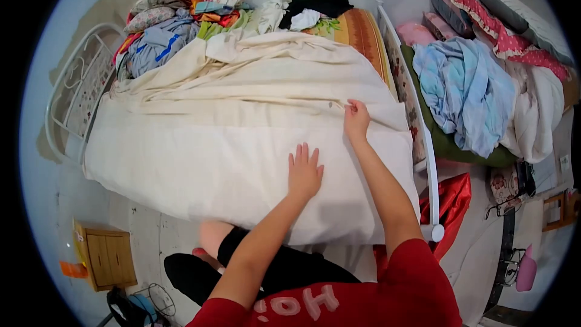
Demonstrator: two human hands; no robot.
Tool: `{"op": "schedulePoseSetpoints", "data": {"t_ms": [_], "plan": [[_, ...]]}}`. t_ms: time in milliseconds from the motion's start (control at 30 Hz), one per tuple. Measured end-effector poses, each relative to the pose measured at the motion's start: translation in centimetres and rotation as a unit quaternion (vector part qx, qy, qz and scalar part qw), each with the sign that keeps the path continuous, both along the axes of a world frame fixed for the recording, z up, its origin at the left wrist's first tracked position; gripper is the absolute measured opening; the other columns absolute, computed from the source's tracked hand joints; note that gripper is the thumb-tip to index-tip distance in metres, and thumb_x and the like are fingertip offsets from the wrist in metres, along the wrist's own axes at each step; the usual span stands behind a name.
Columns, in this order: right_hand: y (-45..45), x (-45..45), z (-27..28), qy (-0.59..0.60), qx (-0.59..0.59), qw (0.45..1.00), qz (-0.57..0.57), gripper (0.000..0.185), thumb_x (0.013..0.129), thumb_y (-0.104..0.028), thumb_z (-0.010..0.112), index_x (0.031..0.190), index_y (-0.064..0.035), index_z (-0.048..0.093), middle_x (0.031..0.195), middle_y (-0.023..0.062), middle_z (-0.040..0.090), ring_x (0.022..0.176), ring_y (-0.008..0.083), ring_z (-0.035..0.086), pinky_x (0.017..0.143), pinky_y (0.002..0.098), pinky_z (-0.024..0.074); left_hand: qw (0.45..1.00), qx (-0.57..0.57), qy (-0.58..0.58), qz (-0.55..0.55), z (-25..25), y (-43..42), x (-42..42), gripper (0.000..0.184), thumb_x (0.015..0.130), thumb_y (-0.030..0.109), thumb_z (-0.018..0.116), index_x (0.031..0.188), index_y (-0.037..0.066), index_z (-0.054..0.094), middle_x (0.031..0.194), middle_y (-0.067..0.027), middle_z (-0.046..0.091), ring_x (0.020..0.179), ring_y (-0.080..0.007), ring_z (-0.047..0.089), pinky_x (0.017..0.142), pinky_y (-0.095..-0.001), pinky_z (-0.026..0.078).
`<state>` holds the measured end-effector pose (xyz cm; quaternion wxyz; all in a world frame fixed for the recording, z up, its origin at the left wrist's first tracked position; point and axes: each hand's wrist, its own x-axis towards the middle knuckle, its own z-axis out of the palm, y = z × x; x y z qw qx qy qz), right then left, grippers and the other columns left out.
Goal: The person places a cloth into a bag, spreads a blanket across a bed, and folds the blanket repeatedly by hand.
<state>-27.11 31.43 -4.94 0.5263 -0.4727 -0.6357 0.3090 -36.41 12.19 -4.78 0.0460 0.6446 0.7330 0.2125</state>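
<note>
A cream-white bed sheet (200, 151) covers most of the bed, smooth at the front and bunched into folds toward the back. My left hand (305, 174) lies flat on the sheet with its fingers spread. Farther right and a little deeper, my right hand (357, 118) has its fingers closed at the end of a long crease, pinching the sheet's fabric. A small grey spot shows on the cloth just left of those fingers. At the back right an orange patterned mattress cover (363, 33) is exposed beyond the sheet.
White metal bed rails (428, 163) stand at the right and left ends. Clothes and bedding (175, 18) are heaped at the back. A blue blanket (466, 88) and pillows pile up on the right. A small wooden cabinet (108, 254) sits on the floor at left.
</note>
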Motion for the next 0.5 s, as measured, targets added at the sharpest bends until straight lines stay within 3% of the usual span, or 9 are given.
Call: {"op": "schedulePoseSetpoints", "data": {"t_ms": [100, 167, 200, 267, 367, 500], "plan": [[5.9, -2.2, -1.6, -0.013, 0.026, 0.997, -0.067, 0.025, 0.079, -0.005, 0.058, 0.103, -0.0015, 0.057, 0.095, 0.015, 0.058, 0.079, 0.0272, 0.06, 0.068, 0.0344, 0.0493, 0.999, -0.006, 0.045, 0.005, -0.5, 0.4, -0.1, 0.051, 0.084, 0.026, 0.05, 0.13, 0.006, 0.041, 0.139, -0.0224, 0.03, 0.131, -0.0376, 0.022, 0.105, -0.0529, 0.018], [7.5, -3.5, -2.5, -0.17, 0.014, 0.971, -0.168, 0.035, 0.079, -0.009, 0.06, 0.112, -0.0046, 0.052, 0.095, 0.0168, 0.057, 0.081, 0.0314, 0.06, 0.071, 0.0391, 0.0484, 0.999, -0.01, 0.036, 0.011, -0.2, 0.1, -0.1, 0.051, 0.083, 0.025, 0.051, 0.129, 0.006, 0.042, 0.138, -0.022, 0.031, 0.131, -0.0369, 0.023, 0.105, -0.0527, 0.018], [7.5, -4.0, -1.9, -0.166, 0.012, 0.972, -0.163, 0.035, 0.079, -0.009, 0.06, 0.112, -0.0046, 0.052, 0.095, 0.0168, 0.057, 0.081, 0.0314, 0.06, 0.071, 0.0391, 0.0484, 0.999, -0.012, 0.04, 0.015, -0.1, 0.1, -0.2, 0.051, 0.083, 0.025, 0.051, 0.129, 0.006, 0.042, 0.138, -0.022, 0.031, 0.131, -0.0369, 0.023, 0.105, -0.0527, 0.018], [7.1, -4.1, 0.3, -0.319, -0.127, 0.932, -0.116, 0.029, 0.081, -0.014, 0.056, 0.11, -0.0067, 0.052, 0.095, 0.0185, 0.056, 0.084, 0.0357, 0.058, 0.074, 0.0422, 0.047, 0.999, -0.004, 0.034, 0.013, 0.1, 0.2, 0.0, 0.05, 0.082, 0.024, 0.052, 0.128, 0.006, 0.043, 0.136, -0.0216, 0.034, 0.13, -0.0373, 0.026, 0.105, -0.0527, 0.019], [10.0, -4.8, -1.2, -0.406, -0.134, 0.902, -0.053, 0.019, 0.085, -0.014, 0.05, 0.102, -0.0078, 0.054, 0.095, 0.0176, 0.055, 0.086, 0.0369, 0.058, 0.076, 0.0426, 0.0462, 1.0, -0.006, 0.023, 0.014, -0.1, 0.1, 0.0, 0.051, 0.081, 0.023, 0.053, 0.128, 0.006, 0.043, 0.137, -0.0215, 0.034, 0.13, -0.0369, 0.025, 0.105, -0.0525, 0.019], [8.7, -4.2, 0.2, -0.321, -0.121, 0.936, -0.08, 0.013, 0.087, -0.013, 0.044, 0.095, -0.0064, 0.053, 0.093, 0.0165, 0.053, 0.085, 0.0369, 0.056, 0.072, 0.0426, 0.045, 0.999, 0.007, -0.026, 0.028, -0.2, 0.1, -0.1, 0.058, 0.08, 0.021, 0.054, 0.132, 0.002, 0.036, 0.14, -0.0227, 0.027, 0.131, -0.0378, 0.022, 0.106, -0.0525, 0.017]]}}
